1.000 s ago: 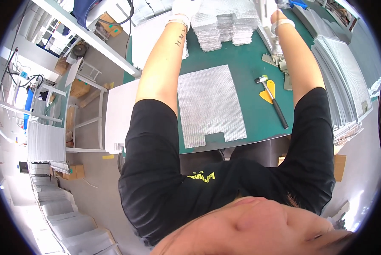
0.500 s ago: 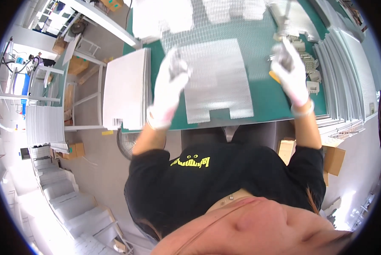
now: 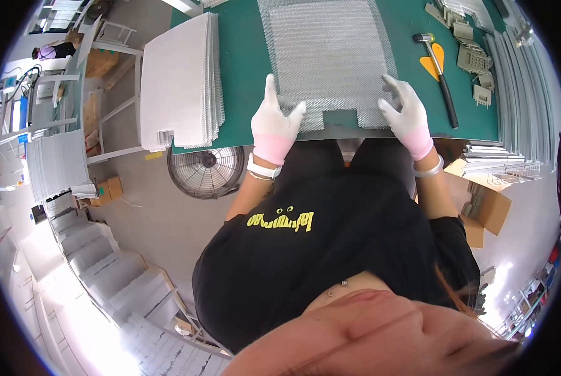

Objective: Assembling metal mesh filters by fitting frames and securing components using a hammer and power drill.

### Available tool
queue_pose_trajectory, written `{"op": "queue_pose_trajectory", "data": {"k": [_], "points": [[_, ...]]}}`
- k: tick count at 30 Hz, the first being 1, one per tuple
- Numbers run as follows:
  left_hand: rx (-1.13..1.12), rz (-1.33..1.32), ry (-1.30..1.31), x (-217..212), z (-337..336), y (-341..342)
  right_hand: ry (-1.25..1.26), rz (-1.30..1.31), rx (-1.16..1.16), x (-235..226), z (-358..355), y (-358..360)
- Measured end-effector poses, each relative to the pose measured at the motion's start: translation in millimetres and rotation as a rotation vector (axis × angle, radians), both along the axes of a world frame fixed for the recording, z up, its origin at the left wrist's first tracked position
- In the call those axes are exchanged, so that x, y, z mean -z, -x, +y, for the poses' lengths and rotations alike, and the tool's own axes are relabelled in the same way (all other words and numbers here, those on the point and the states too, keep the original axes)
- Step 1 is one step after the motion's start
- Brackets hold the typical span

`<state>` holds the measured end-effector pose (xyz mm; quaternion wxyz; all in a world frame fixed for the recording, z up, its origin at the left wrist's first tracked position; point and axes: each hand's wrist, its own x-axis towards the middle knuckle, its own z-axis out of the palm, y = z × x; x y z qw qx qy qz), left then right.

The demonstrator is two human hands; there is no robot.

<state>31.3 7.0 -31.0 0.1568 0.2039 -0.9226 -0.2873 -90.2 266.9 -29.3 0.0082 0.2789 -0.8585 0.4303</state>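
A silvery mesh sheet (image 3: 324, 59) with a notch in its near edge lies on the green tabletop, with a slightly wider mesh layer showing along its sides. At its near left corner is my left hand (image 3: 276, 128), in a white glove with a pink cuff, index finger stretched and thumb apart. My right hand (image 3: 410, 116), gloved alike, is at the near right corner with fingers and thumb spread. Both hands touch or nearly touch the mesh edges. Right of them a hammer (image 3: 444, 91) with a black handle lies across an orange-yellow scraper-like piece (image 3: 431, 62).
On the left stands a stack of pale mesh sheets (image 3: 180, 81). Several beige plastic parts (image 3: 473, 59) lie at the right, beside a tall row of grey panels (image 3: 518, 100). A floor fan (image 3: 206, 163) is under the table's left front; an open cardboard box (image 3: 493, 210) sits lower right.
Both hands have come nearer to me, to the mesh's near corners; the right one has left the hammer's side. The view has shifted, and the hammer now lies still on the table.
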Motion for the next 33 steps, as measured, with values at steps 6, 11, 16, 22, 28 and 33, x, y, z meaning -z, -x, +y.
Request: {"op": "queue_pose_trajectory", "data": {"k": [6,11,16,22,28,33], "points": [[0.021,-0.158,0.041,5.0,-4.0,9.1,-0.115,-0.114,0.055,6.9,-4.8,0.4],[0.023,-0.159,0.104,17.9,-2.4,6.7,-0.226,0.083,0.082,25.6,-6.4,-5.5],[0.014,-0.224,0.077,16.8,-2.0,8.7,-0.291,0.050,0.091,24.3,-7.3,-6.6],[0.007,-0.193,0.077,18.3,-1.4,8.8,-0.318,0.016,0.084,19.9,-7.8,-4.7],[-0.107,-0.489,0.113,-18.1,-6.1,30.2,-0.655,-0.103,0.046,-16.8,-14.7,10.3],[0.300,-0.104,0.266,8.7,-42.2,30.7,-0.405,0.211,-0.202,-63.9,-53.8,80.5]]}}
